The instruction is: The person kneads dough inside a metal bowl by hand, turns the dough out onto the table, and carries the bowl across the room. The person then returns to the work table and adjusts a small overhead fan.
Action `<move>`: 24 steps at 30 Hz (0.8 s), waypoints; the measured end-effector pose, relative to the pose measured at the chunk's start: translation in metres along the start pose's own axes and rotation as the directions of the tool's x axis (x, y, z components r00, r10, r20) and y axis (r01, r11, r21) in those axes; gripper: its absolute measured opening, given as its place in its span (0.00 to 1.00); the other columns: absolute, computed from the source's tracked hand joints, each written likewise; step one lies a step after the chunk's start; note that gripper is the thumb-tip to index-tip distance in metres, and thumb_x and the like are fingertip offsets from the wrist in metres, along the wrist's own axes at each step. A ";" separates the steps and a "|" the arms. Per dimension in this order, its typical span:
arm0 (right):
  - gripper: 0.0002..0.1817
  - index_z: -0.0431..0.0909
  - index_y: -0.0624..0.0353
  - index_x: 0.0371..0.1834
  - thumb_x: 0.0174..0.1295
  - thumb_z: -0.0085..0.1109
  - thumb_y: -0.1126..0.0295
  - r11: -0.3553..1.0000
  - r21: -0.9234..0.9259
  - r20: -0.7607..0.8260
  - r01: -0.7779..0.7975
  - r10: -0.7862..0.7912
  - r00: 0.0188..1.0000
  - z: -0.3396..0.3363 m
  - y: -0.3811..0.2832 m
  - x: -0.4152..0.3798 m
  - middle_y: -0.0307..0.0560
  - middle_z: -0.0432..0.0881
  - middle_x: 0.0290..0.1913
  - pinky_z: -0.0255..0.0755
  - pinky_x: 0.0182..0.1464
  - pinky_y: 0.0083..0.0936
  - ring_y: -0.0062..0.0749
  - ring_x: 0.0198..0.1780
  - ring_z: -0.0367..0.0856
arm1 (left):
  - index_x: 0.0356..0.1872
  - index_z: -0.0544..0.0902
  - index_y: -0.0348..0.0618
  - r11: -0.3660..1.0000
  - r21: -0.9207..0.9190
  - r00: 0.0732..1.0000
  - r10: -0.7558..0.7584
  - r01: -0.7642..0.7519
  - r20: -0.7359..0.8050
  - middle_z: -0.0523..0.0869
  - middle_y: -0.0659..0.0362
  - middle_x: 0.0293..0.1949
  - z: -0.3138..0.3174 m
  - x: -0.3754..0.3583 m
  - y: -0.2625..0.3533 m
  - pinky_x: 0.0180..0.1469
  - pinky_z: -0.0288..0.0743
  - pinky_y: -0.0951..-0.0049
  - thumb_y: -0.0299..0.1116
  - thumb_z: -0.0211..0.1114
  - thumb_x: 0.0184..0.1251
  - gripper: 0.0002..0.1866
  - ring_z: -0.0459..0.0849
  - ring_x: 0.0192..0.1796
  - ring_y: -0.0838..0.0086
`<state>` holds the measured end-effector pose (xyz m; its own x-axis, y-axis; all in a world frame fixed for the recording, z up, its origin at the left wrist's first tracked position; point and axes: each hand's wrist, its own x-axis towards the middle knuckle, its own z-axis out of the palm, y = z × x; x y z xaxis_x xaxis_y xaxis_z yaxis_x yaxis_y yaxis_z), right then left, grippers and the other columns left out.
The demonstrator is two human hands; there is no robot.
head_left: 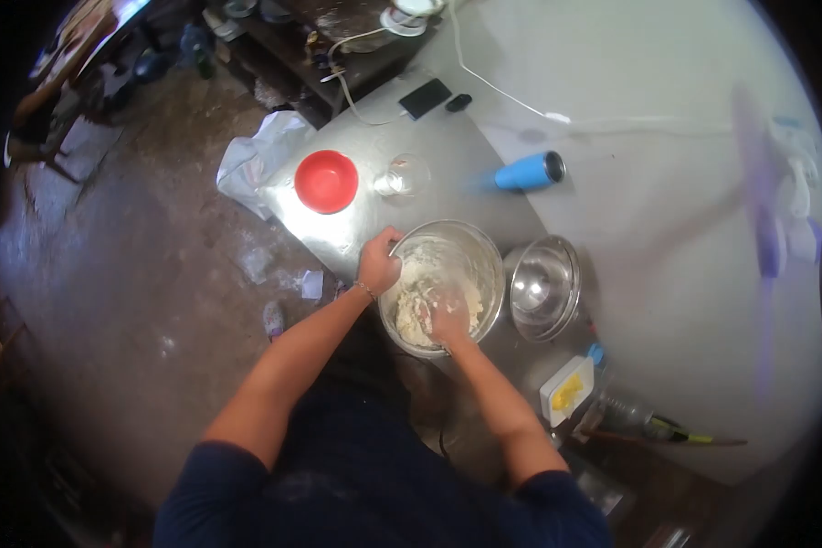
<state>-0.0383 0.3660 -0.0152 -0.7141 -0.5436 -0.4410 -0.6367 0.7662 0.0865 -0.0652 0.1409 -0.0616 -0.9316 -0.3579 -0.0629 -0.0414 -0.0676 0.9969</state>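
A large metal mixing bowl stands on the steel table, with pale, crumbly dough in its lower part. My left hand is closed around the bowl's left rim. Inside the bowl, my right hand is down in the dough, its fingers smeared by motion and partly hidden. Loose flour coats the inner wall around the dough. Just right of the mixing bowl sits a second, shiny metal bowl.
Beyond the bowl, a red bowl and a clear glass stand on the table. A blue tumbler is near the wall. A phone lies farther back. A white container with yellow contents sits at right.
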 end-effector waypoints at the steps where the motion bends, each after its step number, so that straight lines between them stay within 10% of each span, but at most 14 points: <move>1: 0.31 0.73 0.52 0.75 0.76 0.44 0.48 1.000 0.003 0.064 -0.022 0.022 0.998 -0.005 -0.004 0.006 0.51 0.73 0.75 0.37 0.86 0.51 0.47 0.81 0.61 | 0.44 0.83 0.35 1.000 -0.006 1.000 -0.004 0.004 0.022 0.90 0.42 0.42 -0.002 0.007 0.005 0.51 0.81 0.61 0.12 0.54 0.49 0.20 0.90 0.48 0.50; 9: 0.35 0.76 0.41 0.73 0.70 0.47 0.35 0.999 0.018 -0.044 0.030 -0.030 0.999 0.067 0.015 0.080 0.44 0.71 0.78 0.33 0.85 0.60 0.47 0.81 0.60 | 0.46 0.84 0.36 0.993 0.009 0.991 -0.121 0.121 0.055 0.91 0.50 0.48 0.005 0.015 0.009 0.58 0.81 0.65 0.10 0.59 0.49 0.21 0.89 0.54 0.65; 16: 0.36 0.80 0.42 0.69 0.53 0.71 0.52 0.982 0.052 -0.306 0.183 -0.159 0.939 0.130 0.032 0.130 0.50 0.75 0.72 0.42 0.80 0.69 0.53 0.77 0.64 | 0.47 0.83 0.35 0.994 0.063 0.995 -0.093 0.090 0.044 0.91 0.48 0.48 0.003 0.015 0.017 0.58 0.81 0.63 0.13 0.60 0.52 0.19 0.89 0.54 0.59; 19: 0.34 0.80 0.45 0.68 0.55 0.69 0.51 0.694 0.709 -0.230 0.124 0.061 0.971 0.154 0.032 0.132 0.50 0.73 0.74 0.39 0.80 0.69 0.52 0.78 0.62 | 0.48 0.83 0.36 0.990 0.141 0.998 -0.038 0.032 0.042 0.90 0.46 0.45 0.003 0.012 0.011 0.55 0.81 0.63 0.13 0.58 0.53 0.20 0.90 0.51 0.55; 21: 0.33 0.80 0.46 0.69 0.58 0.67 0.51 0.707 0.700 -0.215 0.101 0.074 0.974 0.146 0.031 0.136 0.50 0.72 0.75 0.36 0.81 0.68 0.52 0.80 0.61 | 0.45 0.83 0.38 0.987 0.161 0.999 -0.030 0.022 0.044 0.88 0.43 0.42 0.002 0.010 0.009 0.51 0.80 0.59 0.15 0.58 0.52 0.18 0.87 0.48 0.47; 23: 0.31 0.80 0.48 0.69 0.61 0.65 0.52 0.999 0.016 -0.293 0.042 -0.036 0.955 0.129 0.026 0.138 0.51 0.71 0.76 0.33 0.83 0.66 0.51 0.80 0.60 | 0.43 0.82 0.39 0.985 0.172 0.999 -0.011 0.006 0.030 0.87 0.41 0.40 -0.002 0.012 0.010 0.48 0.80 0.57 0.16 0.59 0.51 0.16 0.86 0.46 0.41; 24: 0.29 0.80 0.49 0.69 0.64 0.62 0.53 1.000 0.025 -0.224 0.010 -0.004 0.975 0.092 0.017 0.124 0.53 0.71 0.76 0.33 0.84 0.62 0.52 0.79 0.63 | 0.42 0.82 0.39 0.987 0.163 1.000 -0.002 -0.001 0.017 0.87 0.41 0.39 -0.001 0.013 0.009 0.48 0.79 0.56 0.16 0.59 0.51 0.16 0.85 0.46 0.41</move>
<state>-0.1104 0.3431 -0.1505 -0.7585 -0.6096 -0.2305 -0.6363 0.7692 0.0596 -0.0777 0.1348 -0.0530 -0.9377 -0.3417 -0.0638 -0.0985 0.0854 0.9915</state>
